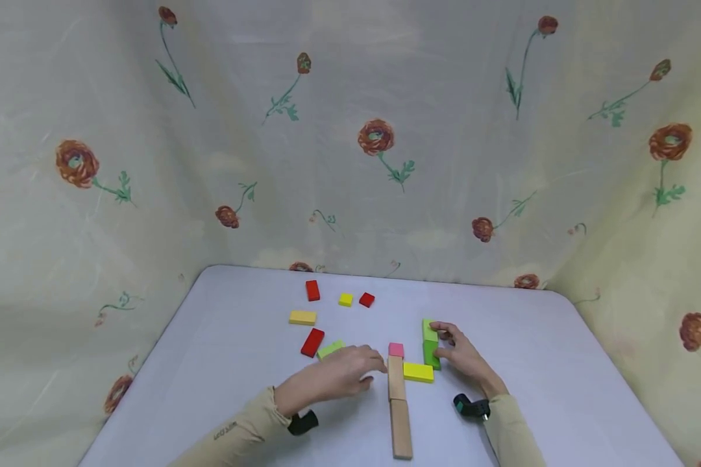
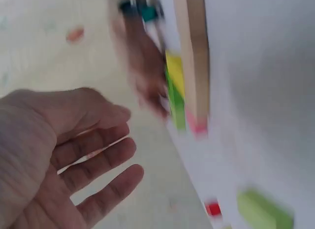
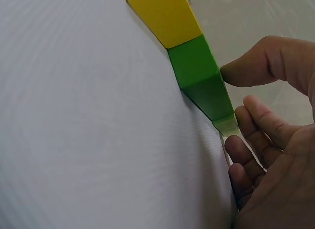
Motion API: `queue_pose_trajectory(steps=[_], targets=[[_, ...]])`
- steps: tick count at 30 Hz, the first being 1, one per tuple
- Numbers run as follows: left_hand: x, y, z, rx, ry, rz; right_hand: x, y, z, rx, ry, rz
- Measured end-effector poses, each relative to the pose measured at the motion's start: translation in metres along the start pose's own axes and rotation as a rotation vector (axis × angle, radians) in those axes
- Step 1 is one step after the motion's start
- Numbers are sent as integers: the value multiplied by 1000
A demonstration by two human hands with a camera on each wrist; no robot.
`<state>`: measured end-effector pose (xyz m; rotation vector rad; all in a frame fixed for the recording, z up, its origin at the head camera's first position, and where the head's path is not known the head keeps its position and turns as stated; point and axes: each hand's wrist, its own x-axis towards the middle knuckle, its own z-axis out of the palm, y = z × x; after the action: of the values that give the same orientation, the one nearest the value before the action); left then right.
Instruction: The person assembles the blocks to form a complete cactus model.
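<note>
1. The right hand [image 1: 466, 358] is touching the dark green block [image 1: 431, 355] with its thumb, while its index finger is reaching over the light green block [image 1: 430, 331]; thumb and fingers are standing apart.
2. The light green block is lying end to end with the dark green block, on its far side, right of centre on the counter [image 1: 514, 350].
3. The yellow block [image 1: 418, 372] is meeting the dark green block's near end and is bridging left to the far wooden block [image 1: 396, 378].
4. The near wooden block [image 1: 401, 429] is continuing that row toward the near edge, and the pink block [image 1: 396, 349] is capping its far end.
5. The left hand [image 1: 344, 373] is hovering just left of the row, holding nothing, its fingers loosely bent and its thumb apart.
6. Farther left, the lime block [image 1: 330, 349] is showing partly behind the left hand; the near red block [image 1: 312, 342] is lying beside it.
7. Beyond, the tan block [image 1: 302, 318], far red block [image 1: 312, 290], small yellow block [image 1: 346, 299] and small red block [image 1: 367, 299] are lying scattered.
</note>
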<state>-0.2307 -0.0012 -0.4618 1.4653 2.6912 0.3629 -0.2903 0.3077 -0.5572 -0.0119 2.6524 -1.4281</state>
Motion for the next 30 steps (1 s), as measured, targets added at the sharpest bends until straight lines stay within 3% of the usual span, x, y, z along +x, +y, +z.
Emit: queue_pose_trajectory(steps=[6, 11, 23, 30], targets=[[-7, -52, -17, -24, -10, -139, 0, -2, 0, -5, 1, -2], [-14, -78, -18, -77, -33, -204, -2, -3, 0, -2, 1, -1], [-15, -104, 1, -172, -120, -194, -4, -1, -1, 10, -4, 21], [-12, -108, 6, -153, -171, -186, -4, -4, -1, 6, 8, 23]])
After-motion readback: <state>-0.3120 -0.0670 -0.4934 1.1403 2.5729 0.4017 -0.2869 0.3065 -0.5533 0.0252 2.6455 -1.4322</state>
